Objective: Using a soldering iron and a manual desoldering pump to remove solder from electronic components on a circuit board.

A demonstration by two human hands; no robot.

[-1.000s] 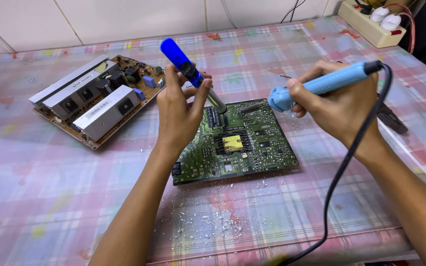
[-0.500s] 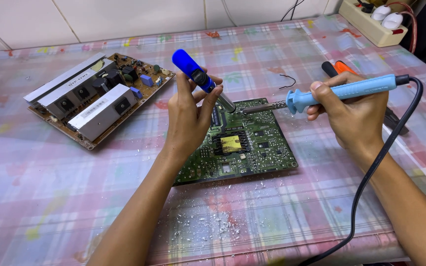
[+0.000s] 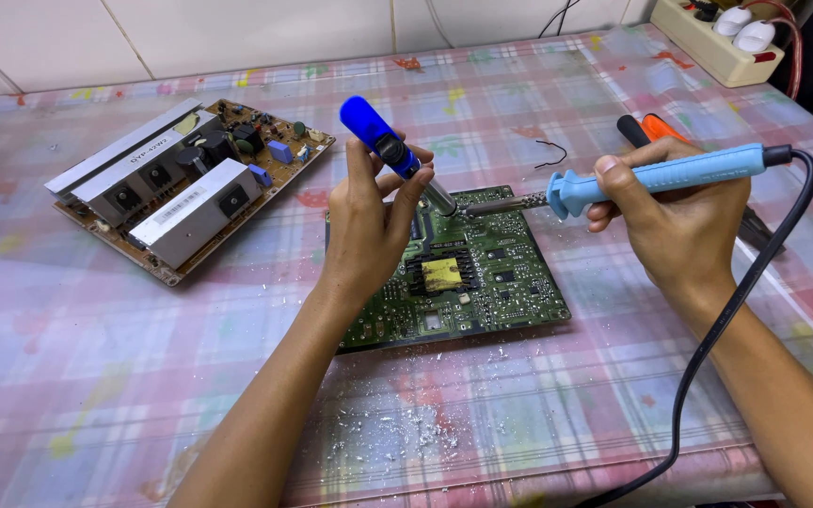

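left hand (image 3: 369, 221): raised, fingers curled in a grip | right hand (image 3: 675, 212): fist-closed, forearm extended from lower right

near edge: bare tablecloth (image 3: 96, 376) | left: brown board (image 3: 190, 183) blocks | far right: power strip (image 3: 717, 47)

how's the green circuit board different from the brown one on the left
The green circuit board lies under the hands, mostly flat with small parts and one yellow block. The brown circuit board sits untouched at the left, carrying tall silver heat sinks. Both lie flat on the plaid tablecloth.
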